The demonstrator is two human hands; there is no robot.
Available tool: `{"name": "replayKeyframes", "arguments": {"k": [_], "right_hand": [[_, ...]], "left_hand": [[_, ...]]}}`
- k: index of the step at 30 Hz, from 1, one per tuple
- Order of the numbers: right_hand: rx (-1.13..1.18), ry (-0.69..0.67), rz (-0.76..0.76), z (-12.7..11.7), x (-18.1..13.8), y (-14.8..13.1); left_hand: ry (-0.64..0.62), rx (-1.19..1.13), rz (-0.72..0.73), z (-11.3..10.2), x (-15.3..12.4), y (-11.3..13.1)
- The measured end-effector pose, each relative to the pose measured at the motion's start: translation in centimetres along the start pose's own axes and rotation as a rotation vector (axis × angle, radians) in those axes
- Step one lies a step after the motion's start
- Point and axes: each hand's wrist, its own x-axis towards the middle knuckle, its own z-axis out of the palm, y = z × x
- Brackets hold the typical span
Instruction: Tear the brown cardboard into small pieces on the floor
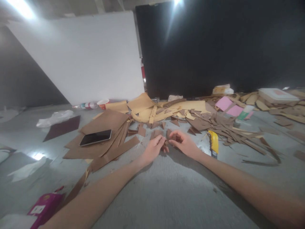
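Observation:
Both my arms reach forward over a grey floor (166, 194). My left hand (153, 149) and my right hand (183, 142) meet at a small brown cardboard piece (169, 136), with fingers of both pinched on it. Several small brown cardboard triangles (156, 132) lie just beyond my hands. A yellow utility knife (213, 142) rests on the floor right beside my right wrist.
A dark phone (95, 137) lies on large brown cardboard sheets (105, 122) at left. Cardboard strips and scraps (228, 130) spread to the right, with pink paper (228, 106). A white board (78, 54) and a black board (221, 44) stand behind. A magenta box (45, 206) sits near left.

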Motion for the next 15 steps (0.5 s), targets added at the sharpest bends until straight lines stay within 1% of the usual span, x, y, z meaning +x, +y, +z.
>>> {"name": "replayKeyframes", "arguments": {"k": [7,15], "right_hand": [[-0.008,0.009,-0.001,0.08,-0.07,-0.47],[-0.023,-0.008,0.004,0.05,-0.09,-0.19]], "left_hand": [[0.011,0.118,0.014,0.02,-0.21,-0.31],[-0.002,0.139,0.018,0.07,-0.29,0.01]]}}
